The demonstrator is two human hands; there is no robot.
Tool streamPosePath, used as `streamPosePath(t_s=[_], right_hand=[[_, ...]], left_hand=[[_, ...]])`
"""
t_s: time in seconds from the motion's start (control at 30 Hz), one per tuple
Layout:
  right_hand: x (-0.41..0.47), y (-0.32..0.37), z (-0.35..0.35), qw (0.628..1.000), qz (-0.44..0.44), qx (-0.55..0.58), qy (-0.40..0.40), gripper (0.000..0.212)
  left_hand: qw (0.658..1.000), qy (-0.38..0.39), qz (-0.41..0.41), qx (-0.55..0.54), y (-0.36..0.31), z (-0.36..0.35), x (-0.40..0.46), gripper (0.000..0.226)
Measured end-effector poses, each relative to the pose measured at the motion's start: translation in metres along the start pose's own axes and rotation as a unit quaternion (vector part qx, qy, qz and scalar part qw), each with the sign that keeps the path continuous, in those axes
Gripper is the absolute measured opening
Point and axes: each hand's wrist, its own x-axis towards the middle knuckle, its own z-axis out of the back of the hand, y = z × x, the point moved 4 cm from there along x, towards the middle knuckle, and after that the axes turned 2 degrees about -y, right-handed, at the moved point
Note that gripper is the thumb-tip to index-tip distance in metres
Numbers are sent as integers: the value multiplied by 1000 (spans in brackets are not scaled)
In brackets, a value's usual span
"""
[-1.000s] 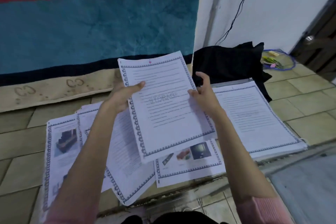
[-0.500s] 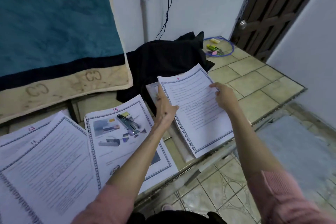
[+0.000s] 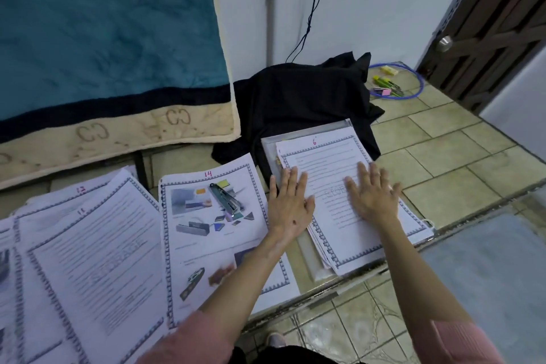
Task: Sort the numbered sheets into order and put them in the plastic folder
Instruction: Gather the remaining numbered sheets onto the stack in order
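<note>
On the plastic folder (image 3: 298, 139), both flat hands (image 3: 291, 204) (image 3: 372, 195) press sheet 6 (image 3: 334, 162), top edge away.

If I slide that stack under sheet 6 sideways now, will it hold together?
Probably not. The stack is loose paper with edges already fanned at its near left side, so it would likely shear apart. It lies on the smooth plastic folder, so it may slip. Left hand and right hand press flat on it.
</note>
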Motion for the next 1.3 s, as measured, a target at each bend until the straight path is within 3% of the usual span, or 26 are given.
streamPosePath(t_s=[0.17, 0.27, 0.33, 0.43, 0.57, 0.63, 0.83, 1.0, 1.13, 1.23, 1.3], right_hand=[[6, 11, 10, 999, -32, -33, 26, 63], [3, 55, 23, 998, -24, 35, -54, 56], [-8, 102, 30, 979, 36, 144, -138, 46], [-40, 180, 20, 944, 183, 255, -102, 41], [-84, 242, -18, 933, 286, 214, -40, 62], [-93, 251, -34, 938, 301, 167, -43, 56], [-91, 238, -36, 938, 253, 190, -138, 45], [-84, 196, -31, 958, 132, 167, -194, 43], [-86, 194, -34, 964, 136, 125, -192, 45], [-86, 200, -30, 969, 116, 118, -185, 47], [-89, 212, -26, 970, 92, 117, -193, 48]], left_hand=[[998, 54, -7, -39, 0, 9, 5, 60], [996, -28, -4, -79, 8, 35, -7, 56], [989, -109, 50, -81, 35, 55, -27, 55], [970, -146, 171, -94, 101, 73, -68, 56], [955, -87, 273, -79, 172, 72, -118, 53], [959, -53, 270, -66, 187, 58, -132, 56], [966, -42, 254, -10, 198, 34, -144, 78], [967, -58, 248, -5, 198, 35, -143, 75], [967, -50, 249, -15, 198, 35, -144, 71], [966, -37, 246, -66, 200, 40, -143, 58], [955, -52, 242, -165, 206, 49, -144, 54]])
